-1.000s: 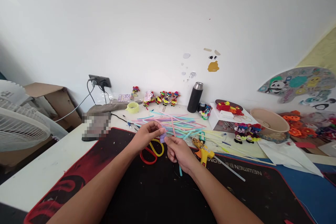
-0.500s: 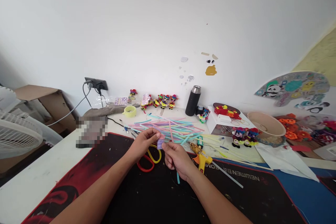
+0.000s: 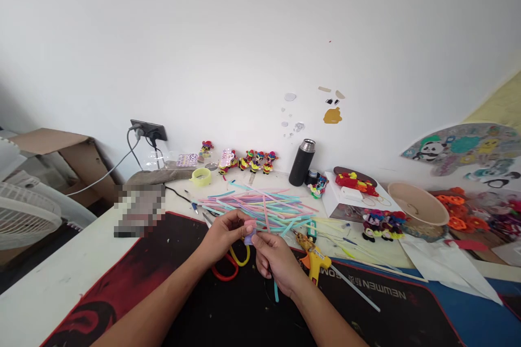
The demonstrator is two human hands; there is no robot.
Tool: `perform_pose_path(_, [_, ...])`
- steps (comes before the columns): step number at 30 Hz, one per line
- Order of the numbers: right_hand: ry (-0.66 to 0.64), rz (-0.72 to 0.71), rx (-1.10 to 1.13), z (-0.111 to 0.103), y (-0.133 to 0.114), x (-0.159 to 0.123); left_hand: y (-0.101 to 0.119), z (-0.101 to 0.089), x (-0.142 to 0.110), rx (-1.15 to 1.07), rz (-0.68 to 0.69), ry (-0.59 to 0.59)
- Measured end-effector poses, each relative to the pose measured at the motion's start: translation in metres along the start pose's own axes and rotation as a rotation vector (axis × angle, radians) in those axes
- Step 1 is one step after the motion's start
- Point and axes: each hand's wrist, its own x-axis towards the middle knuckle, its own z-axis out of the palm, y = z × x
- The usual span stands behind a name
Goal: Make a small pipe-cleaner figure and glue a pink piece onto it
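Note:
Between my two hands is a small pink-and-purple pipe-cleaner piece point(image 3: 249, 234), its details too small to make out. My left hand point(image 3: 226, 232) pinches its upper, pink end between thumb and forefinger. With thumb and fingers, my right hand point(image 3: 274, 257) grips the lower purple part. A turquoise pipe cleaner point(image 3: 276, 291) sticks out below the right hand; whether that hand holds it I cannot tell. Scissors with red and yellow handles point(image 3: 225, 271) lie under the left hand, their blades partly covered. Behind the hands spreads a pile of pastel pipe cleaners point(image 3: 252, 203).
A yellow glue gun point(image 3: 315, 260) with a glue stick lies right of my hands on the black mat point(image 3: 228, 314). Behind stand a black thermos point(image 3: 302, 164), a tape roll point(image 3: 201, 177) and several small figures point(image 3: 257, 161). A white box point(image 3: 340, 203) and a bowl point(image 3: 418, 203) are at right.
The camera view has shifted slightly, so things sit a little lower in the picture. Both hands keep hold of the pink-and-purple piece, which is turned slightly.

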Motion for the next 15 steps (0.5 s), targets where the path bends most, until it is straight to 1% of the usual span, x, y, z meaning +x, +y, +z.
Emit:
perform_pose_path(5, [-0.002, 0.021, 0.002, -0.0022, 0.0012, 0.0007, -0.0046, 0.0003, -0.0007, 0.047, -0.009, 0.008])
perform_pose_path(15, [-0.005, 0.072, -0.002, -0.0011, -0.0029, -0.0001, -0.0059, 0.0000, -0.0035, 0.097, -0.013, 0.027])
